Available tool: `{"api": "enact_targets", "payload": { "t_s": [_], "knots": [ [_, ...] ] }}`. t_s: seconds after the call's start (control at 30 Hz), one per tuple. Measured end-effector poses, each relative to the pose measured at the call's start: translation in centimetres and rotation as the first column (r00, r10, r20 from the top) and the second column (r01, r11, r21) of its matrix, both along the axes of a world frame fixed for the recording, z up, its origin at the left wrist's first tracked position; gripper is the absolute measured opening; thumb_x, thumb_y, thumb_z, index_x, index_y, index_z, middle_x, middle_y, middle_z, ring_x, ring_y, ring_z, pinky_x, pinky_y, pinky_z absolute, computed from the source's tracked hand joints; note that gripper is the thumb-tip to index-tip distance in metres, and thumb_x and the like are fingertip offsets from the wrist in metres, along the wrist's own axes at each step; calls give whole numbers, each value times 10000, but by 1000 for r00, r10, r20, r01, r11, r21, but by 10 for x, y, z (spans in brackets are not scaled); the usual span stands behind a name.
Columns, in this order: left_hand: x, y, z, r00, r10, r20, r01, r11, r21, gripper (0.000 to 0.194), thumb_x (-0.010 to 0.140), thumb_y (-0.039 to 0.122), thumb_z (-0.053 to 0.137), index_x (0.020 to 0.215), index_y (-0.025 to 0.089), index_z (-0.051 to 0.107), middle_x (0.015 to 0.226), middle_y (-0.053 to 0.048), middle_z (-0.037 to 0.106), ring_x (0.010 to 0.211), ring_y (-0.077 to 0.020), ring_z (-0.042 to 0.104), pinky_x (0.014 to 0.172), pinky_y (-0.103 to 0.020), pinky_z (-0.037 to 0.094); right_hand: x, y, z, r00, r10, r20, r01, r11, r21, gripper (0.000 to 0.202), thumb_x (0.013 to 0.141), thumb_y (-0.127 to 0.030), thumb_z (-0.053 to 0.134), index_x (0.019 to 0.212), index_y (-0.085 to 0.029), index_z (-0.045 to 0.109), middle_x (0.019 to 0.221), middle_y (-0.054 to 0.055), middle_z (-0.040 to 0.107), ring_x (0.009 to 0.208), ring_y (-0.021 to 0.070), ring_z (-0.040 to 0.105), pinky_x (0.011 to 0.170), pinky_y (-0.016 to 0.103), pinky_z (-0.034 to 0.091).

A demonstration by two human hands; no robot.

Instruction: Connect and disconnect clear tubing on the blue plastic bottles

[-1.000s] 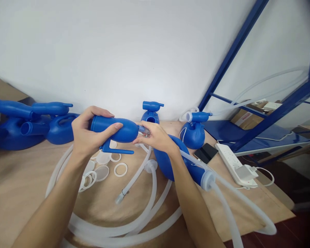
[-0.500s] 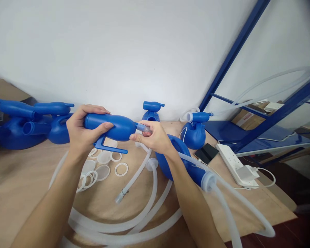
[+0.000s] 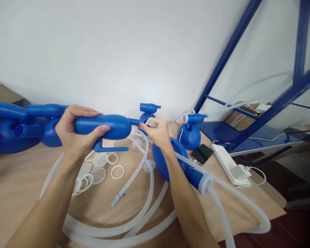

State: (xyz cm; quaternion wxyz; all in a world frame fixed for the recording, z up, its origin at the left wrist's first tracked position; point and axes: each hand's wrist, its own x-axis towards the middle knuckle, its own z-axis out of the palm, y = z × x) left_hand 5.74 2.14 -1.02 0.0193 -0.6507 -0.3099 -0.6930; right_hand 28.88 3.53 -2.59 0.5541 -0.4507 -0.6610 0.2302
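Note:
My left hand (image 3: pixel 79 132) is wrapped round a blue plastic bottle-shaped vessel (image 3: pixel 105 125), held on its side above the table. A flat blue handle hangs below it, and its narrow spout (image 3: pixel 134 121) points right. At the spout's tip, my right hand (image 3: pixel 156 132) is closed on the clear end of a translucent hose (image 3: pixel 152 123), largely covered by the fingers. The spout is bare along its visible length. Below lie several white rings (image 3: pixel 117 171) and translucent discs (image 3: pixel 97 175). Another hose end with a clear connector (image 3: pixel 115 200) rests on the table.
Blue vessels (image 3: pixel 33 131) stand at the left, with a small one (image 3: pixel 147 108) behind my right hand. A larger blue vessel (image 3: pixel 167 158) with a hose lies by my right forearm. Further right are a phone (image 3: pixel 202 154), a power strip (image 3: pixel 227 163) and a blue shelf frame (image 3: pixel 229 51).
The clear hose end, earlier over the spout, has come off it to the right with my right hand. My left hand still grips the vessel. The whole view has shifted slightly.

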Motion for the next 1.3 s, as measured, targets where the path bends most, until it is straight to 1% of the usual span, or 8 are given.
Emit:
{"api": "enact_targets", "payload": {
  "t_s": [0.1, 0.23, 0.37, 0.47, 0.6, 0.77, 1.0, 1.3],
  "knots": [
    [5, 0, -1, 999, 1, -50, 0, 1000, 26, 236, 919, 442, 746, 959, 242, 629, 974, 5, 693, 959, -228, 722, 866, -558, 576, 9, -6, 13, 995, -11, 98, 10, 1000, 14, 463, 821, -630, 758, 724, -190, 651, 600, -49, 484, 579, 108, 407, 555, 255, 327],
    [14, 6, -9, 995, 51, -90, -45, 997, 69, 315, 811, 376, 865, 990, 236, 646, 987, -14, 696, 953, -240, 704, 887, -485, 576, 29, -28, 37, 899, -281, 337, 284, 958, 40, 344, 974, -529, 598, 922, -208, 711, 823, 43, 701, 777, 200, 629, 733, 296, 456],
    [32, 5, -21, 979, 50, -198, -43, 998, 40, 371, 800, 392, 878, 1063, 250, 658, 1048, -42, 696, 997, -256, 686, 898, -426, 560, 80, -40, 38, 589, -391, 708, 647, 753, -122, 336, 1022, -420, 490, 1089, -180, 717, 1147, 199, 748, 1060, 366, 690, 881, 439, 489],
    [50, -1, -32, 945, 4, -326, 12, 999, 46, 352, 860, 419, 837, 1103, 247, 649, 1089, -49, 688, 1020, -246, 689, 923, -406, 561, 132, -40, 20, 588, -346, 731, 733, 610, -301, 327, 1012, -380, 497, 1127, -168, 716, 1250, 212, 730, 1176, 357, 674, 951, 425, 507],
    [74, -13, -46, 894, -153, -422, 182, 983, 30, 328, 920, 414, 788, 1143, 231, 634, 1142, -73, 670, 1031, -229, 698, 928, -385, 584, 170, -36, -1, 762, -235, 604, 596, 617, -513, 316, 993, -444, 539, 1060, -199, 727, 1077, 140, 776, 994, 297, 724, 819, 365, 547],
    [95, -31, -57, 897, -197, -394, 247, 966, 78, 421, 906, 414, 801, 1240, 240, 613, 1160, -88, 659, 1046, -243, 694, 936, -419, 605, 137, -24, -1, 851, -71, 521, 408, 715, -569, 304, 935, -487, 656, 833, -201, 652, 876, 103, 742, 732, 206, 660, 641, 307, 486],
    [121, -39, -81, 882, 32, -471, 99, 963, 251, 382, 952, 359, 753, 1276, 220, 605, 1204, -134, 616, 1162, -280, 634, 960, -456, 613, 111, -14, -3, 962, 127, 243, 58, 771, -634, 409, 842, -623, 691, 800, -227, 594, 657, -5, 601, 583, 146, 521, 496, 247, 420],
    [166, -53, -91, 813, 287, -506, -22, 884, 466, 291, 877, 122, 748, 1107, 298, 717, 1252, -87, 572, 1182, -260, 554, 971, -434, 608, 117, -26, -2, 991, 134, 3, -107, 806, -582, 398, 888, -619, 631, 907, -225, 682, 664, 14, 641, 554, 174, 540, 480, 286, 455]
  ]
}}
